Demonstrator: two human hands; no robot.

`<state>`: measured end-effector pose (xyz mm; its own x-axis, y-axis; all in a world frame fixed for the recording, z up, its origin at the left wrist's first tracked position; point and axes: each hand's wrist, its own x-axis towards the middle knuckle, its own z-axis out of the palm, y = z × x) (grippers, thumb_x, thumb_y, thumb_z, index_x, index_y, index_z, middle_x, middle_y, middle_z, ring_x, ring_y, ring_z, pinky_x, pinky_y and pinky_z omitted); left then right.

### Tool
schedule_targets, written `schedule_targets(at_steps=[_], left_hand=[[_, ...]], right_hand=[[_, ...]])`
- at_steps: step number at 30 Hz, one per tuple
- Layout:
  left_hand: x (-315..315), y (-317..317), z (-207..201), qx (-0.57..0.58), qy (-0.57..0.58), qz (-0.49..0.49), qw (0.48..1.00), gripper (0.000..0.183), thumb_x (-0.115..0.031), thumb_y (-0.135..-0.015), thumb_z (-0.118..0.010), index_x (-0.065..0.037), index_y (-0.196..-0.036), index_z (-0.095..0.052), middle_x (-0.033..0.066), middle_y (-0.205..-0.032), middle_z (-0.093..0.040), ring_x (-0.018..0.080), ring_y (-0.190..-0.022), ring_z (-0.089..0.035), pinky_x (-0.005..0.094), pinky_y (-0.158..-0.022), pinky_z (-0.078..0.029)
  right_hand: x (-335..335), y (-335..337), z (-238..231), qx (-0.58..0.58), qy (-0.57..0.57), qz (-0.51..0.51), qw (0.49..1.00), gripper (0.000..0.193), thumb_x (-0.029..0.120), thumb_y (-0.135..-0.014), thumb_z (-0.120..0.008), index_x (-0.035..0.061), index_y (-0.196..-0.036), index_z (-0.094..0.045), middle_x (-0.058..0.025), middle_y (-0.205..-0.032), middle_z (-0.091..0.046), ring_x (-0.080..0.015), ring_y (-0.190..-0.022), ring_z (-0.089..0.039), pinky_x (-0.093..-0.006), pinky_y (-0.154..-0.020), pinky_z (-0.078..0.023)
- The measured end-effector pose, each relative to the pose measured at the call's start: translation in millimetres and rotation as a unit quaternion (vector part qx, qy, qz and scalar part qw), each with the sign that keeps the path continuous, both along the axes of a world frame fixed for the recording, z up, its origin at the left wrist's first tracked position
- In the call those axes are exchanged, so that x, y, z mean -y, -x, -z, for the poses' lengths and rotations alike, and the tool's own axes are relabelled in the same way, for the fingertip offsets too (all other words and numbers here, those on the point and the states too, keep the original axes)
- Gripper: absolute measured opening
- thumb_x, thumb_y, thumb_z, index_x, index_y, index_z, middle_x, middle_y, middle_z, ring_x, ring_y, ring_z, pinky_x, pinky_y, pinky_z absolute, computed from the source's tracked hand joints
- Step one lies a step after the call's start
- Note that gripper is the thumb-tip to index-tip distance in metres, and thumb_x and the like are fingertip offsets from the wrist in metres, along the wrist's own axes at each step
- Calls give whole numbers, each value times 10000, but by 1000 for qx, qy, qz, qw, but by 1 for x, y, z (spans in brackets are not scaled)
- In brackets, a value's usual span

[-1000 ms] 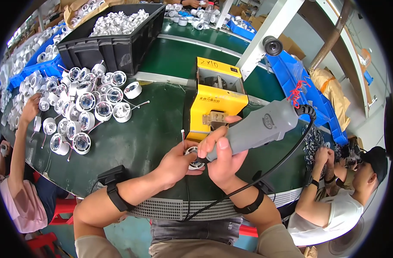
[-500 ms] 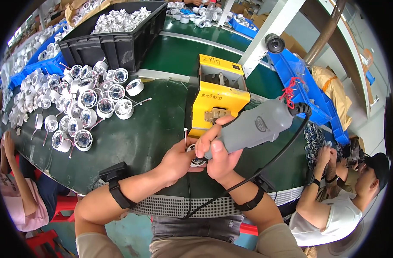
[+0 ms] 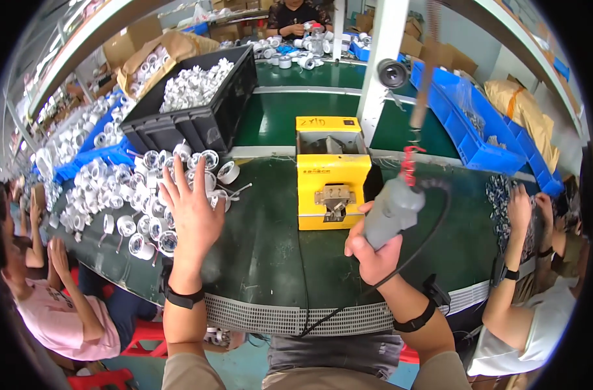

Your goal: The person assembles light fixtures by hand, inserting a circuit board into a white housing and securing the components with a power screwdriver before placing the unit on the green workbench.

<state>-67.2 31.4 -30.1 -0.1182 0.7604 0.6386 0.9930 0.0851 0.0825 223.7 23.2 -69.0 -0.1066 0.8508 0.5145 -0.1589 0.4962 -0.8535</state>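
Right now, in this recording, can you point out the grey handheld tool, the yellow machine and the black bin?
Grey handheld tool [image 3: 392, 211]: head view, on the middle of its body.
Yellow machine [image 3: 335, 171]: head view, on its upper front face.
Black bin [image 3: 173, 134]: head view, on its near outer wall.

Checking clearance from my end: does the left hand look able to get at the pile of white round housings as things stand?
Probably yes: the left hand is open and empty, close to the white housings. The black crate stands behind them, and the gray tool is in the right hand.
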Motion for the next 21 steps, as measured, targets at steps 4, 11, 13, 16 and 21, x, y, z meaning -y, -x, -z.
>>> schedule_targets(at_steps=[4, 11, 13, 16, 21], left_hand=[[-13, -39, 25, 4, 5, 128, 992, 500, -119, -724, -715, -42, -1194, -563, 243, -1340, -411, 477, -1304, -291, 544, -1083, -256], [-2, -70, 47, 137, 151, 296, 933, 228, -113, -766, -705, -7, -613, -574, 135, -580, -549, 326, -537, -555, 393, -518, -433], [-2, -76, 44, 151, 187, 334, 911, 253, -116, -760, -711, -2, -597, -555, 138, -573, -540, 325, -521, -542, 388, -505, -423], [-2, -82, 42, 145, 233, 404, 873, 273, -103, -751, -720, 8, -581, -537, 139, -561, -526, 311, -499, -521, 373, -484, -399], [5, -85, 37, 118, 280, 503, 809, 377, -146, -736, -748, -6, -533, -463, 141, -515, -449, 322, -472, -466, 390, -450, -343]], right_hand=[[-8, -9, -5, 83, -33, 86, 992, 448, 123, -798, -693, 5, -1179, -490, -45, -756, -585, -124, -653, -587, -280, -618, -498], [-19, -3, -16, 98, -57, 70, 991, 548, 227, -788, -750, 32, -1242, -514, -129, -1027, -623, -230, -918, -635, -337, -787, -514], [-27, -24, -28, 103, -109, 154, 977, 460, 206, -789, -745, 29, -1169, -557, -122, -1005, -604, -230, -906, -629, -334, -763, -511], [-54, -82, -39, 186, -105, 375, 902, 404, 220, -775, -728, 31, -1099, -578, -142, -1026, -591, -297, -983, -574, -386, -860, -467], [-112, -203, 15, 480, 61, 597, 639, 769, 464, -679, -756, 61, -1276, -485, -183, -1248, -518, -364, -1232, -406, -485, -1043, -302]])
